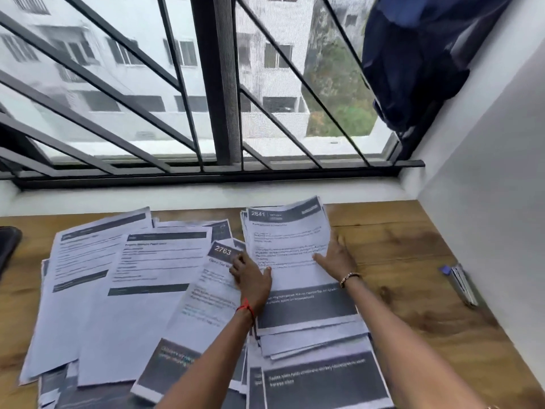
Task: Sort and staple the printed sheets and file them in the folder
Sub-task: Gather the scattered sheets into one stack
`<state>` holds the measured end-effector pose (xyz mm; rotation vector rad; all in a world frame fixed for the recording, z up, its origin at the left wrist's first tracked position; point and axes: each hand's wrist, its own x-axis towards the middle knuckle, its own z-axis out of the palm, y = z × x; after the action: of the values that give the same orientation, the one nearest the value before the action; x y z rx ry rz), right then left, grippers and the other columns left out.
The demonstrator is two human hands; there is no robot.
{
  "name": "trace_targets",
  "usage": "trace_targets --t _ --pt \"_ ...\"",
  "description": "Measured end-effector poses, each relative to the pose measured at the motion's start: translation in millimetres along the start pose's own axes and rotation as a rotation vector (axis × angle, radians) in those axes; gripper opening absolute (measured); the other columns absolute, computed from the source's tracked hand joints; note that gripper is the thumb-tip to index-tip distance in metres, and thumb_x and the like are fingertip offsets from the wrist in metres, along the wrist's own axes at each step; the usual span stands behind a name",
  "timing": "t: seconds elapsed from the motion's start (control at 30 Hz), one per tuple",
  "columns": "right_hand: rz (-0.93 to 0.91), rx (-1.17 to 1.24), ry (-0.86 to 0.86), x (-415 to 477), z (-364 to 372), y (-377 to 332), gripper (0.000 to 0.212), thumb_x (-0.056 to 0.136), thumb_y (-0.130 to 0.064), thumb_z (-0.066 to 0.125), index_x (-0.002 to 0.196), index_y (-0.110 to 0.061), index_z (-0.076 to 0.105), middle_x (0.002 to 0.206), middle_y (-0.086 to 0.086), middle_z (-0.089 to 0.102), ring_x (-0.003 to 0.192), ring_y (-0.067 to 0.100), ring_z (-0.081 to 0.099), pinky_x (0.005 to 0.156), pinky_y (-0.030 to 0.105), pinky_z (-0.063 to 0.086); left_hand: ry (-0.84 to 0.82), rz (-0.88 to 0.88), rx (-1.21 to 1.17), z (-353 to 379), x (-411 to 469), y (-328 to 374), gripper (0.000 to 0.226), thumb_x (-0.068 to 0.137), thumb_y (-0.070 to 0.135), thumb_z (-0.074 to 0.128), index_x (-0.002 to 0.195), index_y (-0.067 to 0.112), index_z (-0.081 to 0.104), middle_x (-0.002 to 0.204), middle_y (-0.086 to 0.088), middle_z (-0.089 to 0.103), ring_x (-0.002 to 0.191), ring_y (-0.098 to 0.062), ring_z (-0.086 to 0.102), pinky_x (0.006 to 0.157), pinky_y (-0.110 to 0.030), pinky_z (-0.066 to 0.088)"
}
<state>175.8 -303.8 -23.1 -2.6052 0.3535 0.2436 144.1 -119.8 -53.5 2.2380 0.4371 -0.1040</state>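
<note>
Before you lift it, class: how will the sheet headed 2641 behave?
Probably floppy: the sheet bows up at its far edge where the right hand holds it. Likely light, since it looks like thin printer paper. It may slide, lying on a loose, uneven stack.

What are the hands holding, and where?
The sheet marked 2641: left hand at its left edge, right hand at its right edge, thumb on top.
</note>
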Motion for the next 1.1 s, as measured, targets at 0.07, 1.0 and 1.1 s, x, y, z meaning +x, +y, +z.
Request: trace_targets --t 0.07,1.0,1.1 --pt "0.005 -0.059 -0.003 0 5 2 0.087 0.086 -0.037 0.059 0.146 0.001 0.009 0.150 0.018 0.021 0.136 0.034 0.025 0.112 0.040 0.025 -0.015 0.015 -0.011 1 0 1 0.071 0.089 0.020 0.060 0.141 -0.008 0.021 0.147 -0.026 0.021 0.135 -0.041 0.021 0.110 -0.040 0.016" --pt "0.015 0.513 0.333 -14 -37 -10 0.027 0.074 0.005 0.061 0.101 0.005 0.066 0.101 0.019 0.069 0.090 0.030 0.066 0.074 0.034 0.055 -0.008 0.265 -0.511 -44 -1 14 0.050 0.077 0.000 0.060 0.125 0.004 0.047 0.124 -0.015 0.057 0.111 -0.031 0.060 0.092 -0.048 0.052" --pt "0.046 0.590 0.309 -31 -35 1 0.028 0.073 0.008 0.061 0.100 0.003 0.067 0.099 0.016 0.069 0.082 0.021 0.062 0.067 0.026 0.049 -0.041 0.214 -0.584 -47 -8 4 0.050 0.077 -0.002 0.064 0.125 0.002 0.049 0.122 -0.011 0.061 0.108 -0.026 0.061 0.093 -0.041 0.052"
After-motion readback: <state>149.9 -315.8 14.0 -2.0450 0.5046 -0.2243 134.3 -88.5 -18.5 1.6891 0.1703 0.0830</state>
